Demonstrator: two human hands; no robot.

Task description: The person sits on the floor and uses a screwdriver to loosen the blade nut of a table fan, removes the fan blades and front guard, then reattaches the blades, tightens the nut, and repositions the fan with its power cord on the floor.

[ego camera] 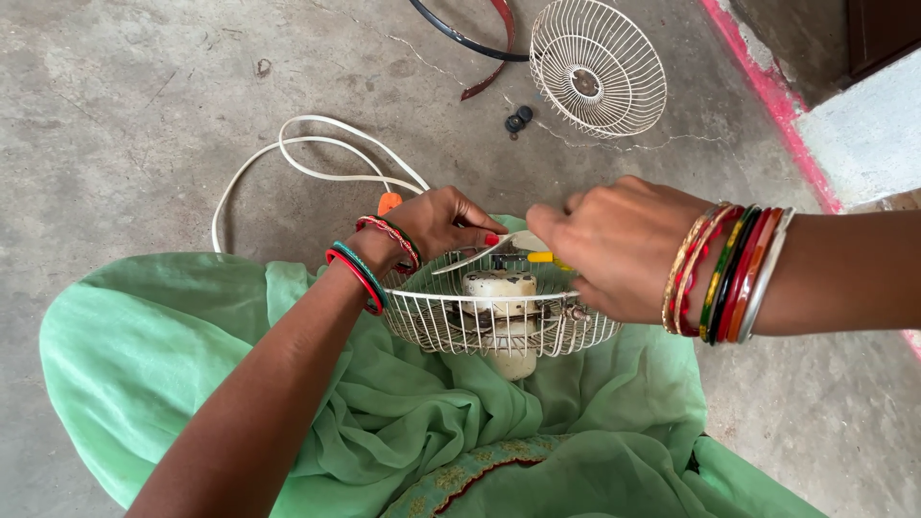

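No packages, labels, signs or screens are visible near the fingers or elsewhere in the head view.

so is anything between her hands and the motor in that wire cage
Nothing visible does. Both the left hand and right hand are over the open top of the rear fan guard, and the cream motor sits exposed inside it. A pale fan blade lies just above it.

home floor | bare concrete (125, 105) | red-edged doorstep (767, 91)

a bare grey concrete floor (125, 105), cracked and stained, lies in soft daylight. a pink painted strip (767, 91) edges it at the upper right, beside a pale wall (868, 139).
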